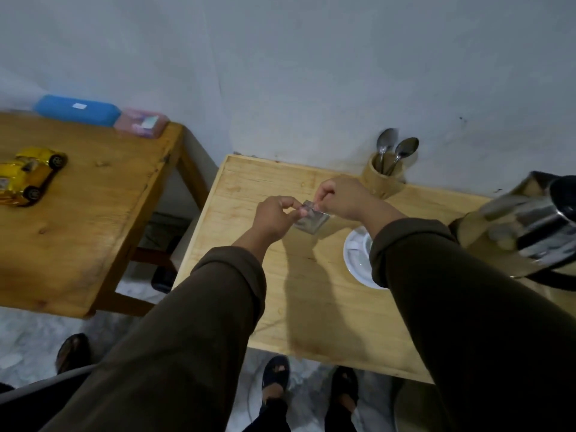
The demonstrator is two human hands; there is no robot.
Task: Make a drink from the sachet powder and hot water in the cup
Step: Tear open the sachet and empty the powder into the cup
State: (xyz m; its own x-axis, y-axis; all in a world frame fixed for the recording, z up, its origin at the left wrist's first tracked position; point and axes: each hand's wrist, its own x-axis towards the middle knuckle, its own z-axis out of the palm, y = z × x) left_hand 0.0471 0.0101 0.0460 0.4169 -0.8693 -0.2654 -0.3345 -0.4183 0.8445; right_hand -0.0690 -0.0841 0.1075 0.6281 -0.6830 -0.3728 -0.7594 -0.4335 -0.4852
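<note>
A small silvery sachet (312,220) hangs in the air above the pale wooden table (249,194). My left hand (274,215) pinches its top left corner and my right hand (341,198) pinches its top right corner. A white saucer (358,257) lies on the table under my right forearm, and the sleeve hides most of it along with any cup. A steel kettle (530,226) with a black lid and base stands at the right edge.
A wooden holder (385,179) with two spoons stands against the wall behind my hands. To the left, a second wooden table (93,213) carries a yellow toy car (28,176), a blue case (78,110) and a pink box (141,123). Sandalled feet show on the floor below.
</note>
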